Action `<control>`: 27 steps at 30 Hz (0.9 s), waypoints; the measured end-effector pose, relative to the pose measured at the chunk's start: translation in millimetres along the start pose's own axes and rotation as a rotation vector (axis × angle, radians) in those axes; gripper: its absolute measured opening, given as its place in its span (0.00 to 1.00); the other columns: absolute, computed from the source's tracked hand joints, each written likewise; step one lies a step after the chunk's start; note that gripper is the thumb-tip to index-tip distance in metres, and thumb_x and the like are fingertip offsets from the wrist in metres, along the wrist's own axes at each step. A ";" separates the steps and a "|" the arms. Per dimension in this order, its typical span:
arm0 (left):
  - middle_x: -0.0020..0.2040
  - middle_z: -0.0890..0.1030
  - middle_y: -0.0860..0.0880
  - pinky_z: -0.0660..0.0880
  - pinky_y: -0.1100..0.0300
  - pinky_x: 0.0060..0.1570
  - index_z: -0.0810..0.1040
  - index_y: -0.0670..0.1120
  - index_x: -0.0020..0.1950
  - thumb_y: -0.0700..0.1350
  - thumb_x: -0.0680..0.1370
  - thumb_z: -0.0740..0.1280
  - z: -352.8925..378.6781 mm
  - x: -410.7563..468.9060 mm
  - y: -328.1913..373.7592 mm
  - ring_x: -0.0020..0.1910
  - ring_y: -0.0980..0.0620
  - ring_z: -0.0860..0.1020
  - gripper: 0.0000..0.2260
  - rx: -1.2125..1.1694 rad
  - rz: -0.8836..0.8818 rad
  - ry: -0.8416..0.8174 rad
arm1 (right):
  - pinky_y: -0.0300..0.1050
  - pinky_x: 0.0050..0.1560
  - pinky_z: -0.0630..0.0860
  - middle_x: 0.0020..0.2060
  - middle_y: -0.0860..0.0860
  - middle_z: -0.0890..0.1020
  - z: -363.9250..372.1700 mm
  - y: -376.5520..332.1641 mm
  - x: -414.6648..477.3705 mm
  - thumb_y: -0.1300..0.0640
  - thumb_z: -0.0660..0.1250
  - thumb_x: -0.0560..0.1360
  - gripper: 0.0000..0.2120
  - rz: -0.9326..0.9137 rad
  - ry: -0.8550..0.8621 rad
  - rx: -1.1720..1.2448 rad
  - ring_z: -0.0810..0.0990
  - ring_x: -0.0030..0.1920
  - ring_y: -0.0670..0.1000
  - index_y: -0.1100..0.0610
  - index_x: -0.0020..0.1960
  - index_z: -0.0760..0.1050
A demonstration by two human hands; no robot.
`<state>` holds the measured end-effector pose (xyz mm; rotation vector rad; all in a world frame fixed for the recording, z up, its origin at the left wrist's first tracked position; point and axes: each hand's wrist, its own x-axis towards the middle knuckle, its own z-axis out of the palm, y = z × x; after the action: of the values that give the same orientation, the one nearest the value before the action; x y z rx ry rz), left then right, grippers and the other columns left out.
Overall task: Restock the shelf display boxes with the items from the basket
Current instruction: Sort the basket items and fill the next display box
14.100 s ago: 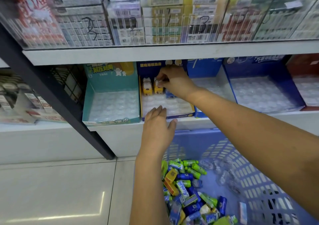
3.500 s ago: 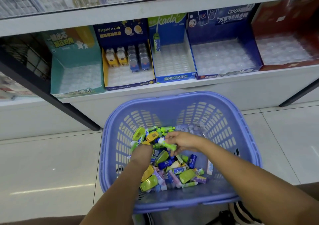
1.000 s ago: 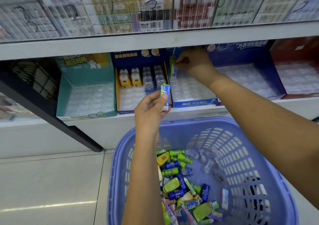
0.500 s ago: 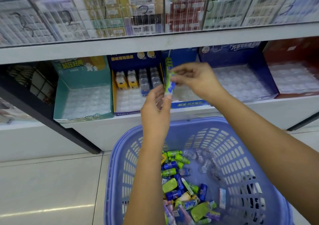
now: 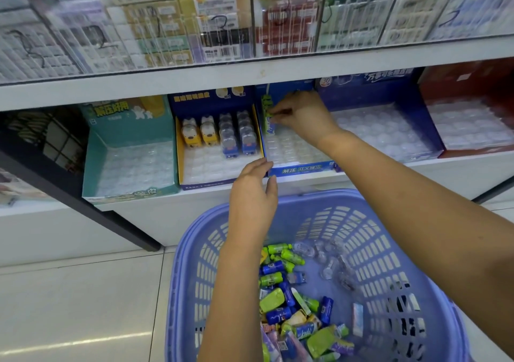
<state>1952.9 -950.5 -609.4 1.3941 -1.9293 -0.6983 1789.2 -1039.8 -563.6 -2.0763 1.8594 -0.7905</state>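
- Fingertips (image 5: 279, 112) of the right hand (image 5: 304, 117), upper centre of the frame, pinch a green-and-blue item (image 5: 269, 127) standing at the back-left corner of the light-blue display box (image 5: 301, 170).
- Left hand (image 5: 254, 192), centre of the frame, is released. Its fingers are nearly straight and hold nothing, with the tips at the boxes' front edges. Whether they touch cannot be told.
- Front edge of the light-blue display box reads "解压 开关橡皮".
- Teal box (image 5: 125, 124), left of centre, reads "解压好用".
- Navy box (image 5: 214, 99) between those 2 holds 2 yellow and 2 blue pieces. Its yellow writing is too blurred to read.
- Dark-blue box (image 5: 370, 90), upper right, carries a "30" badge.
- Clear case (image 5: 222, 5) on the shelf above shows a handwritten "3".
- Purple basket (image 5: 306, 196), bottom centre, holds the loose wrapped items (image 5: 281, 304) in green, blue and yellow.
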 end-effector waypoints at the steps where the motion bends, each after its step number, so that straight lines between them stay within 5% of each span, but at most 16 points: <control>1: 0.67 0.75 0.48 0.58 0.76 0.59 0.76 0.42 0.65 0.39 0.79 0.63 0.1 0.3 -0.2 0.65 0.53 0.73 0.15 -0.002 0.000 -0.002 | 0.40 0.57 0.69 0.56 0.59 0.81 2.7 0.6 -1.2 0.58 0.68 0.75 0.13 -0.024 0.003 -0.048 0.78 0.56 0.57 0.63 0.57 0.80; 6: 0.69 0.73 0.48 0.57 0.77 0.59 0.75 0.43 0.67 0.39 0.79 0.63 -2.7 0.5 -2.7 0.67 0.53 0.71 0.16 -0.015 0.007 -0.065 | 0.46 0.56 0.72 0.58 0.58 0.77 18.9 0.7 -15.8 0.58 0.63 0.78 0.13 0.019 0.101 -0.055 0.77 0.57 0.56 0.62 0.60 0.78; 11: 0.67 0.74 0.50 0.65 0.65 0.66 0.75 0.45 0.66 0.41 0.79 0.64 -14.2 -14.1 -4.0 0.66 0.54 0.72 0.15 -0.057 0.043 -0.044 | 0.46 0.60 0.71 0.65 0.57 0.68 6.3 -9.0 -27.3 0.57 0.63 0.78 0.18 0.019 -0.003 -0.188 0.75 0.58 0.57 0.56 0.68 0.71; 15: 0.51 0.82 0.50 0.75 0.65 0.50 0.81 0.45 0.54 0.40 0.77 0.66 -19.4 -29.7 -16.0 0.47 0.55 0.79 0.08 -0.068 0.001 -0.084 | 0.45 0.43 0.71 0.43 0.52 0.78 10.6 -20.8 -88.3 0.53 0.67 0.75 0.10 -0.051 0.002 0.012 0.72 0.37 0.48 0.57 0.53 0.77; 17: 0.47 0.83 0.48 0.76 0.60 0.50 0.81 0.44 0.52 0.39 0.76 0.66 -12.0 -39.0 -29.9 0.46 0.52 0.80 0.07 0.028 -0.086 -0.274 | 0.41 0.39 0.68 0.38 0.50 0.81 28.3 -17.1 -126.0 0.51 0.68 0.74 0.08 -0.034 -0.201 0.036 0.73 0.37 0.46 0.55 0.47 0.79; 23: 0.61 0.78 0.44 0.73 0.56 0.57 0.76 0.44 0.63 0.39 0.77 0.64 39.8 -87.0 -81.7 0.60 0.45 0.76 0.15 0.355 -0.252 -0.743 | 0.44 0.50 0.73 0.55 0.56 0.80 111.7 26.4 -212.4 0.51 0.68 0.74 0.17 0.274 -0.958 -0.157 0.78 0.54 0.56 0.58 0.60 0.77; 27: 0.63 0.75 0.39 0.73 0.50 0.54 0.69 0.42 0.69 0.35 0.79 0.60 61.2 -109.7 -109.8 0.57 0.42 0.76 0.19 0.509 -0.277 -0.920 | 0.44 0.41 0.71 0.40 0.59 0.76 150.5 45.9 -242.6 0.50 0.66 0.76 0.14 0.363 -1.156 -0.191 0.76 0.41 0.55 0.62 0.42 0.76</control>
<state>1997.8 -875.0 -751.2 1.8708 -2.7886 -1.1837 1821.9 -837.0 -767.2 -1.5763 1.4989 0.6056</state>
